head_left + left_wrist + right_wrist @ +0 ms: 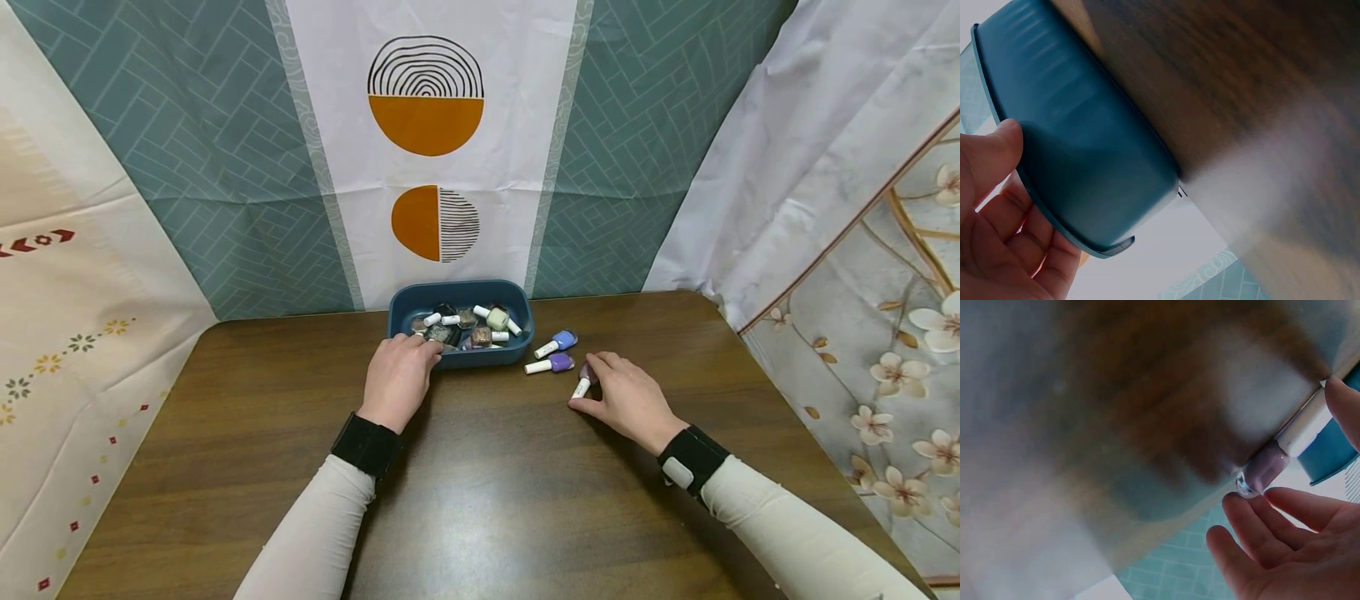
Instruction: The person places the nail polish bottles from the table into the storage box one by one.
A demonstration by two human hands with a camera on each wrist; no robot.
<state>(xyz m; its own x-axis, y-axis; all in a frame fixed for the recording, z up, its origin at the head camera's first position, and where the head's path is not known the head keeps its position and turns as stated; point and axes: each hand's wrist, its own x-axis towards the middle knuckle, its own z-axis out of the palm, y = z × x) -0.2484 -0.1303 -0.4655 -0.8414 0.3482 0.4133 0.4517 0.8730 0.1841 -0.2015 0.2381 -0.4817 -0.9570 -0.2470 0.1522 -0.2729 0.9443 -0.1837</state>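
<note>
My left hand [397, 379] grips the near left rim of a dark blue plastic bin [480, 359]. In the left wrist view the thumb [1009, 140] presses the outer wall, and the other fingers curl over the rim. To the right of the bin, my right hand [633, 404] pinches a mauve nail polish bottle [1266, 465] with a white cap, low over the table. Its thumb is at the cap end and its fingertips at the glass base. A blue nail polish [564, 339] and a purple nail polish [561, 362] lie between the bin and this hand.
Several nail polish bottles lie jumbled in the bin, among them a pale green one [497, 317] and a glittery brown one [481, 336]. The brown wooden table [480, 500] meets a patterned curtain [600, 208] at its back edge.
</note>
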